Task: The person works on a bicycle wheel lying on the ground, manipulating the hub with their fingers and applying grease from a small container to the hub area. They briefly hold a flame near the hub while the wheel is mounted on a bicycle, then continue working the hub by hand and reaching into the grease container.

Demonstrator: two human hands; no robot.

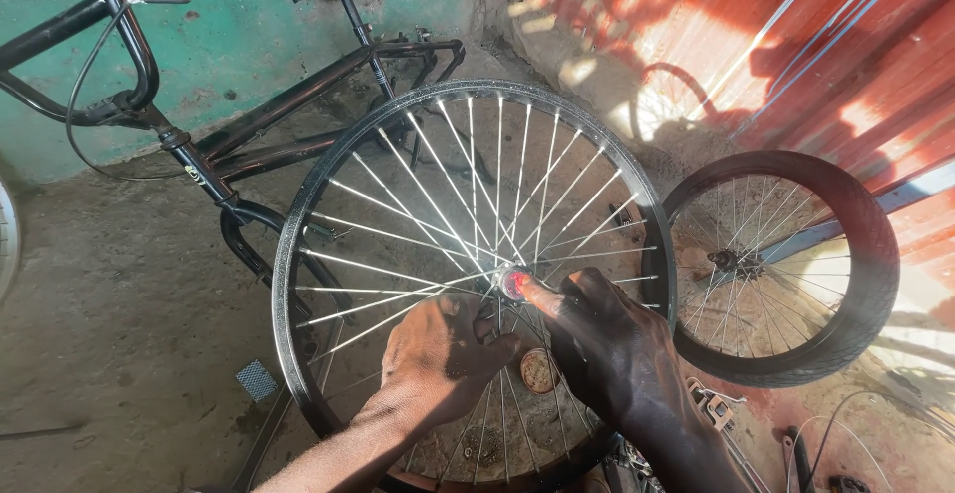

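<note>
A bare spoked bicycle wheel [476,284] stands upright in the middle, near the person. The left hand [445,359] curls loosely at the spokes just below the hub [510,282]. The right hand [602,339] presses a fingertip onto the hub, the other fingers bent. A tyred wheel [786,266] leans at right; a black bicycle frame [249,135] lies behind, far left.

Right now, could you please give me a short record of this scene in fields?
Place: dirt floor by a green wall
Left hand: on the spokes beside the hub of the bare spoked wheel
Right hand: at the hub, one finger on it
Nearby: black bicycle frame, tyred wheel against a red wall
</note>
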